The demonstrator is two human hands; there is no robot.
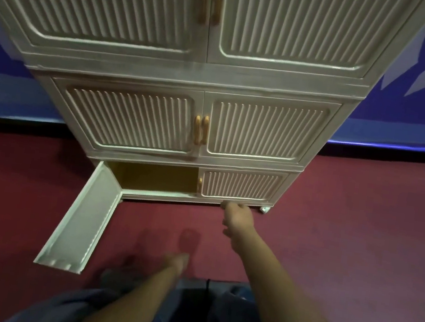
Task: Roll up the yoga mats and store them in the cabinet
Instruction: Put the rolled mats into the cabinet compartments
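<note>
One cream ribbed cabinet (206, 79), bottom-left door (81, 222) open

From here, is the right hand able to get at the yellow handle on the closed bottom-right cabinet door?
Probably yes: the right hand sits at that ribbed white door's lower edge, with the yellow handle just above-left and nothing between.

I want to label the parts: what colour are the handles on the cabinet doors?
The handles are yellow-orange, on a cream ribbed cabinet; the head view shows them.
</note>
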